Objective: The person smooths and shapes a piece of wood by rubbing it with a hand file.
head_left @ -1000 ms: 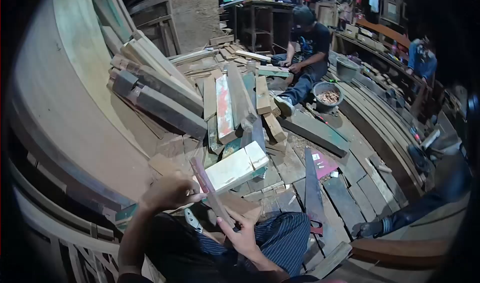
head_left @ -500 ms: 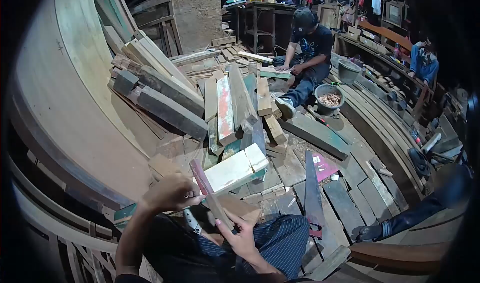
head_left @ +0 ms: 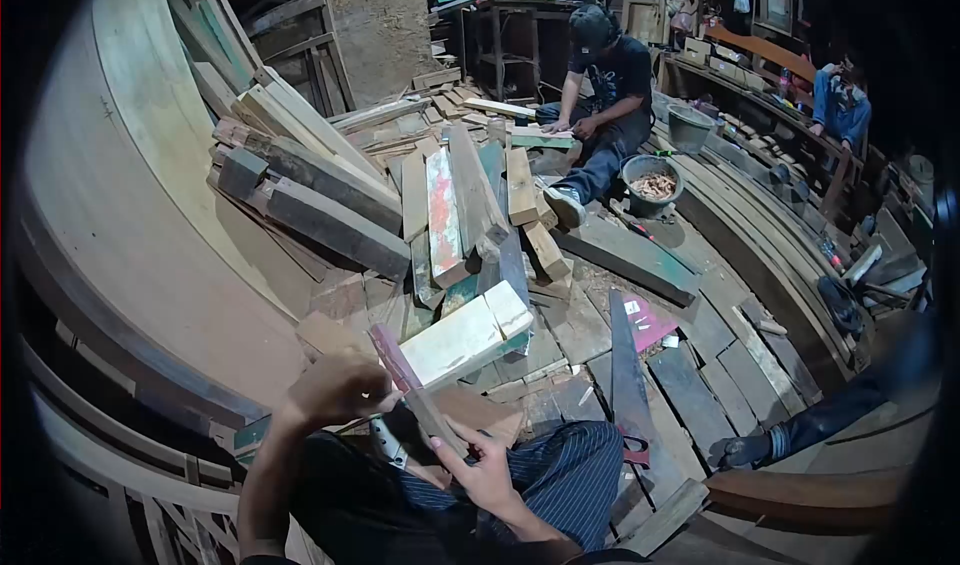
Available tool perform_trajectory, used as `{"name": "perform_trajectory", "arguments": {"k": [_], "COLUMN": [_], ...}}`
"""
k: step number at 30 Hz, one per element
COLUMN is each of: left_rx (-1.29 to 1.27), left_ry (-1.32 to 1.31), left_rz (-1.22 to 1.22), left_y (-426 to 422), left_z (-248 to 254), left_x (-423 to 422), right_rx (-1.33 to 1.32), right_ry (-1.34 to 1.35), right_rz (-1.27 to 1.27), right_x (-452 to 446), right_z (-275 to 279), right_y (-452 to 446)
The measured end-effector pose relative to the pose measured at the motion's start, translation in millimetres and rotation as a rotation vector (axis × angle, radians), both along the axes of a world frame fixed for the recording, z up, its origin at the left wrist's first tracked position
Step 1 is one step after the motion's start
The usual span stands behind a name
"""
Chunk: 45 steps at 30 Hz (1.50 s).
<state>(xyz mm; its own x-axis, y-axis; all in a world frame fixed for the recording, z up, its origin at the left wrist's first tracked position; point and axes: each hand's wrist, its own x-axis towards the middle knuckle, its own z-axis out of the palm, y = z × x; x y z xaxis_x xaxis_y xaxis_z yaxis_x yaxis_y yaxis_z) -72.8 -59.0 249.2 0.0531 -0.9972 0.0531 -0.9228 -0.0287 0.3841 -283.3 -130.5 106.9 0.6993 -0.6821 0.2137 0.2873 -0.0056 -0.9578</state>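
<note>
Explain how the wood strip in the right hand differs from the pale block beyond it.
The strip is slim; the block is much wider. The strip is purplish and brown, the block's top cream. The strip's far end points left in the picture, the block's right. Both are elongated.

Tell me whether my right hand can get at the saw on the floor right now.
Probably, once your right hand frees itself from the wooden strip: the saw lies beside your right knee, its red handle in view.
</note>
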Motion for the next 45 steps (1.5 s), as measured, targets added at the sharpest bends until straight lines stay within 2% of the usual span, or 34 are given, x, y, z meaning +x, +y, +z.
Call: {"name": "perform_trajectory", "arguments": {"k": [6,9,11,13,21,27,30,34,42,45], "left_rx": [0.003,0.003,0.006,-0.011,-0.044,0.017,0.03,0.038,0.018,0.059], "left_ry": [-0.028,-0.022,-0.013,-0.002,-0.081,-0.033,-0.026,-0.05,-0.029,-0.052], "left_rz": [-0.017,0.013,0.032,0.02,-0.033,-0.019,-0.004,-0.001,-0.027,-0.026], "left_y": [-0.7,-0.5,0.3,0.4,1.1,0.1,-0.4,1.6,2.5,1.6], "left_z": [-2.3,-1.1,-2.5,-1.8,-8.8,0.3,1.7,3.3,1.9,5.1], "left_x": [3.8,0.7,1.3,1.7,9.3,4.1,2.8,0.7,2.1,2.0], "right_rx": [-0.137,-0.022,-0.209,-0.272,0.008,-0.066,-0.216,-0.013,0.077,0.005], "right_ry": [-0.06,0.041,-0.04,-0.083,-0.019,-0.029,-0.034,-0.001,-0.026,-0.011], "right_rz": [-0.072,0.0,-0.031,-0.048,0.006,-0.026,-0.035,0.005,0.022,0.006], "right_x": [1.5,-4.1,-0.7,1.3,-1.1,0.6,-1.2,-1.2,-0.6,-0.6], "right_z": [-0.2,7.7,-3.1,-11.1,-3.1,-4.4,-3.3,-3.8,8.0,5.1], "right_y": [-3.1,-3.0,-5.9,-6.8,-4.4,-4.0,-5.8,-0.2,1.9,0.9]}}
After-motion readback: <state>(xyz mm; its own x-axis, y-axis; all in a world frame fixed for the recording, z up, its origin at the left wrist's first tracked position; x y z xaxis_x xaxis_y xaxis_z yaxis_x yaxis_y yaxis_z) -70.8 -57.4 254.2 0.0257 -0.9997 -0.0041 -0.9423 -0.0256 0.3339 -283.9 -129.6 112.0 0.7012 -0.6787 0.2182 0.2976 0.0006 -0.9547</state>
